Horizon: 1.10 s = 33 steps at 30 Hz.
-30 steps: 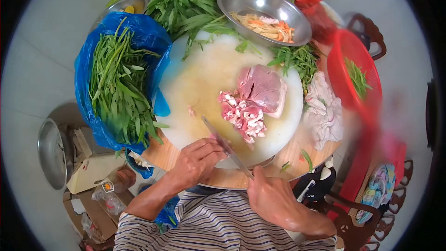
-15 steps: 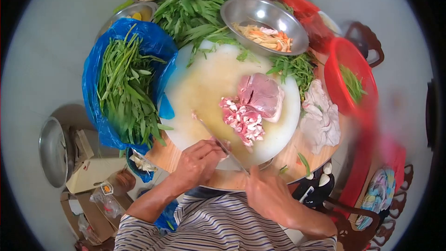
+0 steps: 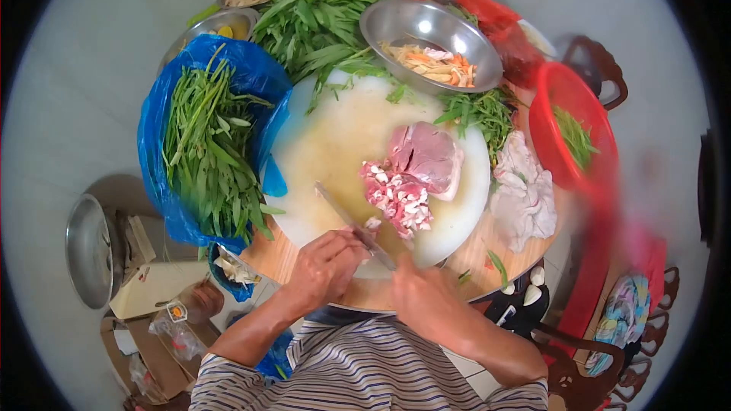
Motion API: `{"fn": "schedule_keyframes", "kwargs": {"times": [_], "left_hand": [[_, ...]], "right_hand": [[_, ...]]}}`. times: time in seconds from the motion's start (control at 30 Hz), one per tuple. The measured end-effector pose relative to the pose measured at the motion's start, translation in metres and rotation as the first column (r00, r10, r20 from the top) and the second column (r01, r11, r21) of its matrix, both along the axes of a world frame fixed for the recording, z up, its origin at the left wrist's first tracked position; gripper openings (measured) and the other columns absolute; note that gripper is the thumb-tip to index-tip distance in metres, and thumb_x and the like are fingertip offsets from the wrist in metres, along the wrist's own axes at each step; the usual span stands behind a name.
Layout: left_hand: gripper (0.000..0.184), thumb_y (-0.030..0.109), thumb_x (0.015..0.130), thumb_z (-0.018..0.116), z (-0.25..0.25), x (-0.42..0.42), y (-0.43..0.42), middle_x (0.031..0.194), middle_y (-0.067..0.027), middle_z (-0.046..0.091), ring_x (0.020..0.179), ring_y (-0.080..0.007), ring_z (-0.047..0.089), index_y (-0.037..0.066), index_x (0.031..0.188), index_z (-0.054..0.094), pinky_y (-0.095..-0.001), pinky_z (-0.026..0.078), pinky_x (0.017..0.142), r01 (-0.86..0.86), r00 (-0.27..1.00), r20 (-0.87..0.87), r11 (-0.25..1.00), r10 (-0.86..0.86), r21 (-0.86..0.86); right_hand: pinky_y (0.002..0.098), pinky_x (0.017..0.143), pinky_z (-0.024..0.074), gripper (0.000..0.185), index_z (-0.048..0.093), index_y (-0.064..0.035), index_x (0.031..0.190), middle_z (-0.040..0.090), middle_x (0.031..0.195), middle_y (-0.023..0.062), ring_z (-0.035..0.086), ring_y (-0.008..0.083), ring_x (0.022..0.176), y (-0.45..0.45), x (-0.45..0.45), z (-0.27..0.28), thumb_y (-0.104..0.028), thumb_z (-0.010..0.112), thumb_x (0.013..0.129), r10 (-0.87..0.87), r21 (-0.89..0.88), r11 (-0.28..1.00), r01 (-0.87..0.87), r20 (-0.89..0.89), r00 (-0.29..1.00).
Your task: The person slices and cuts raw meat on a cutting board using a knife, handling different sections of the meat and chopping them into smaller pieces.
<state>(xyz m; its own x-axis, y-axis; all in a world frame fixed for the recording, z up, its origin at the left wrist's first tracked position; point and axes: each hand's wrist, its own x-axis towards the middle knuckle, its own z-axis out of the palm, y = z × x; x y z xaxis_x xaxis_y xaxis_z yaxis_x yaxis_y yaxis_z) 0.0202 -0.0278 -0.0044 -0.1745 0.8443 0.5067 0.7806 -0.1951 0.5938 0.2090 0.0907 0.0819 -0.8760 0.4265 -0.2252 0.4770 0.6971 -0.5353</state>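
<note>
My right hand (image 3: 428, 297) is closed round the handle of a knife (image 3: 352, 222), whose blade lies slantwise over the near part of a round white cutting board (image 3: 327, 133). Right beside the blade, my left hand (image 3: 326, 270) has its fingers curled and pressed together on a pale piece of meat, mostly hidden under them. A small cut bit (image 3: 372, 223) sits just past the blade. Further right is a heap of diced meat (image 3: 400, 202) with white fat, touching a larger pink slab of meat (image 3: 425, 156).
Leafy greens fill a blue plastic bag (image 3: 156, 160) on the left, and more greens (image 3: 316, 19) lie behind the board. A steel bowl (image 3: 487, 61) holds shredded vegetables. On the right are a crumpled pale cloth-like thing (image 3: 524, 198) and a red basin (image 3: 541, 118).
My right hand has shifted slightly left with the knife, and the blade shows more of its side. A small bit of meat now shows beyond the blade. My left hand stays nearly in place.
</note>
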Motion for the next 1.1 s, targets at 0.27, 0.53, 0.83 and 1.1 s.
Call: {"fn": "schedule_keyframes", "kwargs": {"times": [0.27,0.53,0.83,1.1], "left_hand": [[0.027,0.0,0.077,0.073,0.004,-0.002,-0.002,0.106,-0.0132,0.074,0.103,-0.034,0.074,0.002,0.104,0.074,-0.0414,0.062,0.091,0.037,0.999,-0.014,0.999,-0.038,-0.039],[0.026,0.0,0.078,0.076,-0.003,-0.002,0.0,0.105,-0.0113,0.075,0.101,-0.0326,0.075,0.005,0.103,0.075,-0.0412,0.063,0.088,0.037,0.999,-0.024,0.999,-0.036,0.033],[0.03,-0.001,0.075,0.073,-0.009,-0.001,-0.005,0.111,-0.0149,0.075,0.106,-0.035,0.074,0.002,0.105,0.074,-0.0426,0.062,0.093,0.044,0.997,-0.058,0.999,-0.043,0.012],[0.031,-0.003,0.079,0.071,-0.003,0.0,-0.007,0.116,-0.0154,0.075,0.113,-0.0355,0.072,0.001,0.109,0.073,-0.0422,0.062,0.096,0.059,0.997,-0.04,0.998,-0.06,-0.015]], "right_hand": [[0.0547,0.055,0.0585,0.016,0.055,0.0048,0.099,0.067,0.062,0.0237,0.072,0.0456,0.059,0.005,0.022,0.022,-0.01,0.061,0.102,-0.035,0.186,0.982,0.022,0.066,0.997],[0.055,0.053,0.0565,0.017,0.054,0.0049,0.099,0.067,0.061,0.0226,0.07,0.0451,0.055,-0.002,0.013,0.032,-0.01,0.062,0.101,-0.093,0.111,0.989,0.095,-0.029,0.995],[0.0586,0.059,0.0578,0.02,0.055,0.0101,0.1,0.068,0.068,0.0292,0.072,0.0497,0.065,0.014,-0.046,-0.003,-0.009,0.059,0.102,0.075,0.126,0.99,-0.057,-0.142,0.987],[0.0535,0.057,0.0605,0.022,0.056,0.0103,0.104,0.069,0.067,0.0294,0.075,0.0473,0.066,0.038,-0.07,-0.011,-0.012,0.06,0.104,-0.068,0.204,0.973,0.104,-0.175,0.982]]}}
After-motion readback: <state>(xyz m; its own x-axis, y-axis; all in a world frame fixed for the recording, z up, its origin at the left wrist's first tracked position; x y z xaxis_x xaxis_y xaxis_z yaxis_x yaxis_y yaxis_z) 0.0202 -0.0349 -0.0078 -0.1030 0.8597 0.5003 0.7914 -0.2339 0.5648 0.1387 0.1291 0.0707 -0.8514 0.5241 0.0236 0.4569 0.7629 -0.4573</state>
